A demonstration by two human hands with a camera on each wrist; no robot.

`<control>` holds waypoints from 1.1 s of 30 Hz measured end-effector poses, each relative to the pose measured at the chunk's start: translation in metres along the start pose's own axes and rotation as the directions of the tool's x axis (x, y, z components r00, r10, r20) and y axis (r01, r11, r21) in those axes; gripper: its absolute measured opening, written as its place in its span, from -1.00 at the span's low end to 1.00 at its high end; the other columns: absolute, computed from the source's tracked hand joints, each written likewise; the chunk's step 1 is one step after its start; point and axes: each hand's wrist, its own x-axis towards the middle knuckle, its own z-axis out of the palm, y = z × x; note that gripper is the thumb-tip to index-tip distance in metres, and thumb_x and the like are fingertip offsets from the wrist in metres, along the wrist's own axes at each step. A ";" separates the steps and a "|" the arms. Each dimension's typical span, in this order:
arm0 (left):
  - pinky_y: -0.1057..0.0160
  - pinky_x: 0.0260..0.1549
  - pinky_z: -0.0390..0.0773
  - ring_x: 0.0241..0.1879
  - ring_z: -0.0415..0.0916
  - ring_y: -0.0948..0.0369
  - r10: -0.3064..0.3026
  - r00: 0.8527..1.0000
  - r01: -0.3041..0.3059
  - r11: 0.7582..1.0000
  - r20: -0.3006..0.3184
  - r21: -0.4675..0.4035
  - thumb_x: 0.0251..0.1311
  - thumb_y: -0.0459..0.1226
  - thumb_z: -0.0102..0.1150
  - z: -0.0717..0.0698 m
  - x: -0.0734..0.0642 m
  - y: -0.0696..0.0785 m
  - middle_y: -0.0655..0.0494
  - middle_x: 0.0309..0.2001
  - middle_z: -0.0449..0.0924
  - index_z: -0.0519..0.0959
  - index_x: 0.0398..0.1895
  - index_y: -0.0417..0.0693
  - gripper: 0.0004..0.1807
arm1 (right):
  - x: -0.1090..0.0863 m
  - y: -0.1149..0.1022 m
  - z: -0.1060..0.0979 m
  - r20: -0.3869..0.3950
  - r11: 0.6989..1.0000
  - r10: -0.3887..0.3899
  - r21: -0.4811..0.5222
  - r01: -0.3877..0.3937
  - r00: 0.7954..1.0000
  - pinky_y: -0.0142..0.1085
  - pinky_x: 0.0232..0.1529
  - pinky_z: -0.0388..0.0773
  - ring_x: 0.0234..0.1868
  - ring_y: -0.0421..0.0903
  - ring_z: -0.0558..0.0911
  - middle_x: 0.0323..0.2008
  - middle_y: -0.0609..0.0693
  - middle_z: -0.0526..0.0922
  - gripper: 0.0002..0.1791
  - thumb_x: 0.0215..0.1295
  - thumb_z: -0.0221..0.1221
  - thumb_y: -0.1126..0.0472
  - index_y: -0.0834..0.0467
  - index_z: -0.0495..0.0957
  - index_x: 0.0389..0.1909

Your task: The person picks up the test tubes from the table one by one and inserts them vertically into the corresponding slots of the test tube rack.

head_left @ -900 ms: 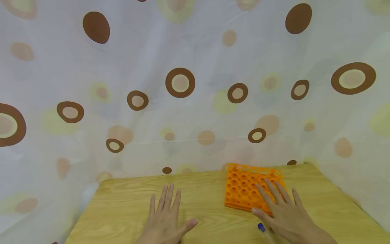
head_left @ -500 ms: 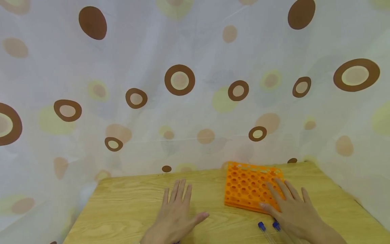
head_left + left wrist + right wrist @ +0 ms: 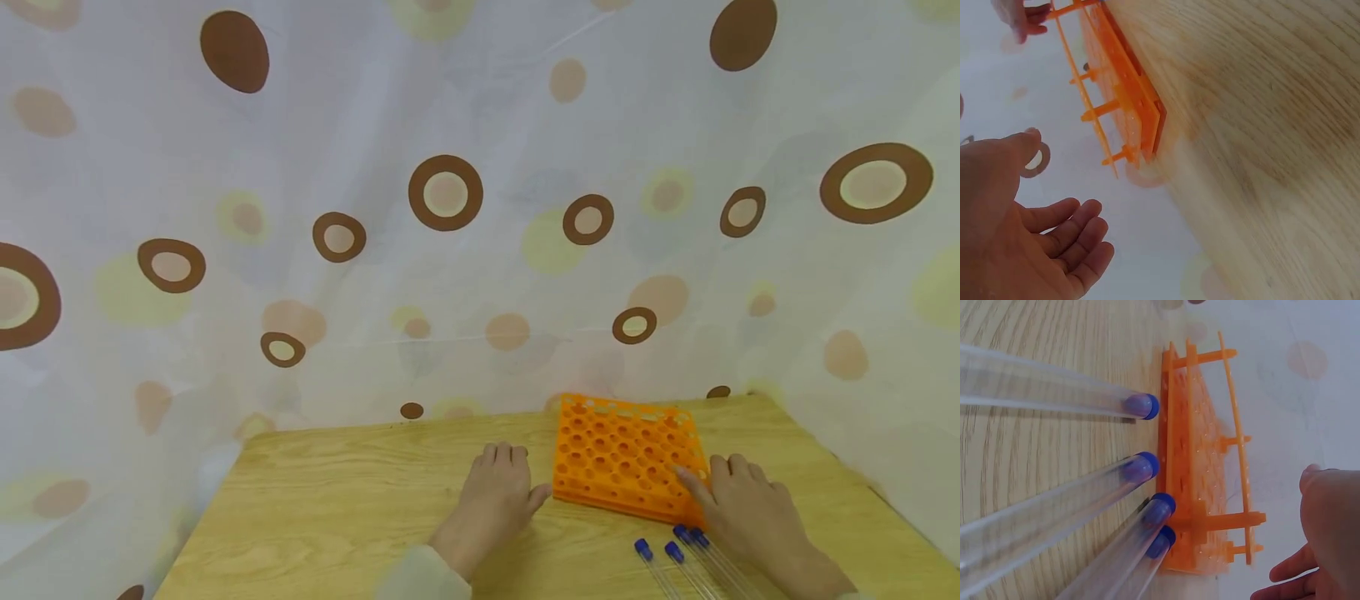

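Observation:
An orange test tube rack (image 3: 626,454) with rows of round holes stands on the table. My left hand (image 3: 491,500) is off its left side, holding nothing. In the left wrist view that hand (image 3: 1054,231) has loosely bent fingers, apart from the rack (image 3: 1125,94). My right hand (image 3: 753,512) is by the rack's right end, its thumb overlapping the rack's edge in the head view. The right wrist view shows a gap between this hand (image 3: 1329,544) and the rack (image 3: 1200,456). Several clear test tubes (image 3: 1041,512) with blue caps (image 3: 642,548) lie before the rack, partly beside my right hand.
Wood-grain table (image 3: 337,500) extends to the left of the rack. A white curtain (image 3: 480,275) with brown and pale spots hangs behind and at both sides. The rack stands close to the back curtain.
My left hand has moved right and forward toward the rack, and its straight, spread fingers are now bent. My right hand has shifted right, off the rack's face, uncovering more blue-capped tubes.

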 end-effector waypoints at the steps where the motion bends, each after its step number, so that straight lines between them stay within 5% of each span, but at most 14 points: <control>1: 0.14 0.00 0.54 -0.03 0.45 0.06 0.005 1.000 -0.005 1.000 -0.001 0.013 0.42 0.15 -0.05 0.002 0.003 0.004 -0.09 0.00 0.53 0.45 0.15 -0.23 -0.38 | 0.001 0.002 0.001 0.018 1.000 0.010 -0.001 -0.010 1.000 -0.21 -0.61 0.36 -0.50 -0.01 0.47 -0.44 0.12 0.47 -0.33 0.53 -0.17 -0.26 0.31 0.47 -0.34; 6: 0.20 -0.07 0.56 -0.14 0.47 0.10 -0.002 1.000 0.002 0.998 -0.004 0.057 0.40 0.15 -0.02 0.011 0.018 0.020 -0.07 -0.10 0.57 0.51 0.00 -0.22 -0.43 | 0.004 0.008 0.005 0.147 0.998 0.046 0.024 -0.050 0.988 -0.13 -0.55 0.37 -0.44 0.01 0.46 -0.41 0.12 0.45 -0.23 0.53 -0.34 -0.33 0.30 0.47 -0.30; 10: 0.17 -0.06 0.57 -0.13 0.50 0.09 -0.056 0.998 0.054 0.996 0.030 0.070 0.38 0.20 -0.03 0.018 0.029 0.030 -0.07 -0.10 0.59 0.53 -0.04 -0.20 -0.40 | 0.001 0.010 0.011 0.175 0.999 0.041 0.019 -0.045 0.984 -0.16 -0.54 0.31 -0.48 -0.04 0.37 -0.46 0.06 0.36 -0.24 0.53 -0.40 -0.34 0.22 0.44 -0.37; 15: 0.16 -0.04 0.57 -0.13 0.52 0.09 -0.090 0.995 0.086 0.991 0.036 0.098 0.38 0.22 -0.05 0.023 0.040 0.037 -0.05 -0.13 0.60 0.55 -0.09 -0.18 -0.39 | 0.001 0.009 0.012 0.166 0.997 0.055 0.048 -0.064 0.985 -0.19 -0.56 0.25 -0.50 -0.04 0.30 -0.48 0.05 0.30 -0.26 0.52 -0.41 -0.35 0.19 0.41 -0.40; 23: 0.28 -0.29 0.55 -0.41 0.44 0.19 -0.042 0.992 0.071 0.965 -0.117 0.253 0.37 0.18 -0.04 0.030 0.040 0.041 0.09 -0.42 0.55 0.53 -0.37 -0.09 -0.48 | 0.002 0.007 0.014 0.114 0.998 0.044 0.049 -0.050 0.993 -0.20 -0.57 0.32 -0.51 -0.04 0.35 -0.47 0.07 0.33 -0.30 0.55 -0.33 -0.29 0.23 0.42 -0.39; 33: 0.28 -0.28 0.54 -0.38 0.47 0.20 -0.097 0.990 0.120 0.963 -0.105 0.241 0.27 0.18 0.05 0.038 0.042 0.045 0.12 -0.38 0.61 0.58 -0.32 -0.08 -0.50 | -0.004 0.006 0.025 0.029 0.998 0.013 0.067 -0.015 0.999 -0.29 -0.66 0.23 -0.58 -0.06 0.24 -0.54 0.04 0.27 -0.41 0.57 -0.19 -0.17 0.21 0.36 -0.50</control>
